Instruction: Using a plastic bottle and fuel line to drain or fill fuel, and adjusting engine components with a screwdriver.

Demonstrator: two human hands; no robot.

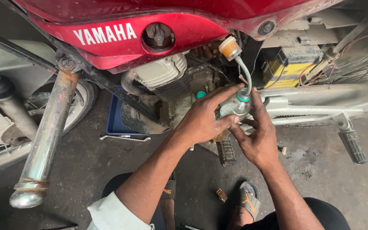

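Left hand (201, 121) clenched around a small clear plastic bottle (234, 107), fingers over the top side, thumb under it; the bottle is tilted, held off the floor just in front of the motorcycle engine (162, 79). Right hand (258, 136) grasps the same bottle from the other side, thumb up near its green-ringed neck, fingers curled beneath. A grey fuel hose (246, 74) runs down from an orange inline fuel filter (229, 47) into the bottle mouth. The filter hangs just below the red fuel tank (120, 36), which has a round fuel cock opening on its side. A green cap (201, 94) sits by the engine just left of the fingertips. Yellow battery (288, 66) sits in the frame right of the hose, wires beside it. Rusty front fork tube (47, 127) slants down at left beside the front wheel (5, 145). Blue tray (118, 121) lies on the concrete floor (320, 179) under the engine, a spanner (124, 138) at its near edge. Footpeg (353, 145) sticks out at right. Sandalled foot (248, 200) on the floor below the hands; a small ribbed brown part (221, 195) lies next to it.
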